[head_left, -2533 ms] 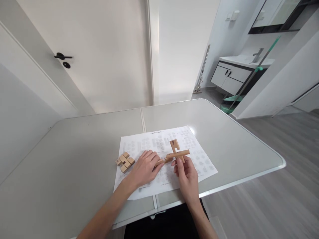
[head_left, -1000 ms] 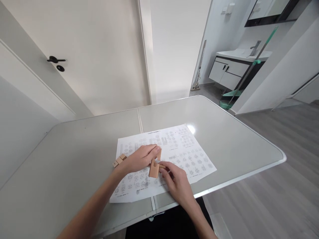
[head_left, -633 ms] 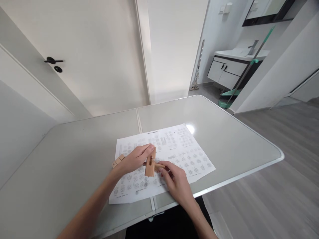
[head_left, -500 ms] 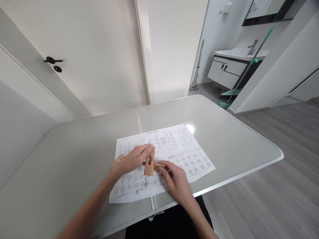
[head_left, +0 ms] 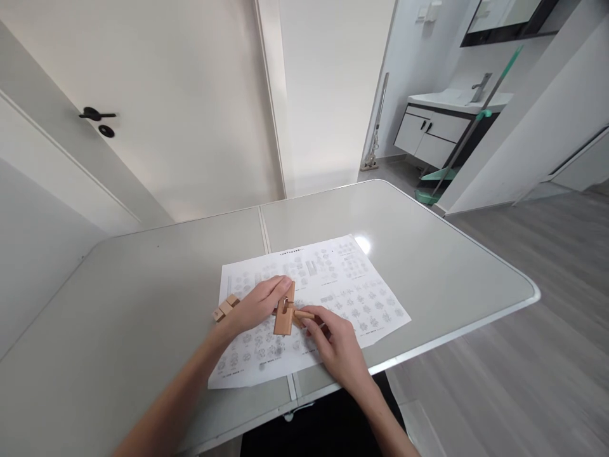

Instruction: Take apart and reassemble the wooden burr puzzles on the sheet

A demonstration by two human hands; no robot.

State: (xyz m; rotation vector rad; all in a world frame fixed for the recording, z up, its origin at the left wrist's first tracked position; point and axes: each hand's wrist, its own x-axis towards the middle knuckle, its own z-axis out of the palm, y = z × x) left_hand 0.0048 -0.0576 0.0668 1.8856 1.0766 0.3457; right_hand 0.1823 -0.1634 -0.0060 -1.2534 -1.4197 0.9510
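Observation:
My left hand [head_left: 258, 306] is closed on a notched wooden puzzle block [head_left: 283, 324] with a slot in its middle. The block sits tilted just above the printed sheet [head_left: 380, 293]. From the right, my right hand [head_left: 337, 344] pinches a slimmer wooden puzzle piece [head_left: 303, 314] that meets the block's side. How deep the two pieces fit into each other is hidden by the fingers. Beside my left wrist lies a wooden piece with square sections [head_left: 225, 308], partly on the sheet's left edge.
The sheet, covered with small diagrams, lies on a grey folding table [head_left: 428, 254] with a centre seam. A white door [head_left: 190, 95] stands behind the table. At the right back are a sink cabinet [head_left: 428, 133], a mop [head_left: 378, 127] and a green dustpan [head_left: 428, 195].
The view has shifted very slightly, showing a little more of the wooden piece beside my left wrist. Both hands keep nearly the same hold on the puzzle pieces.

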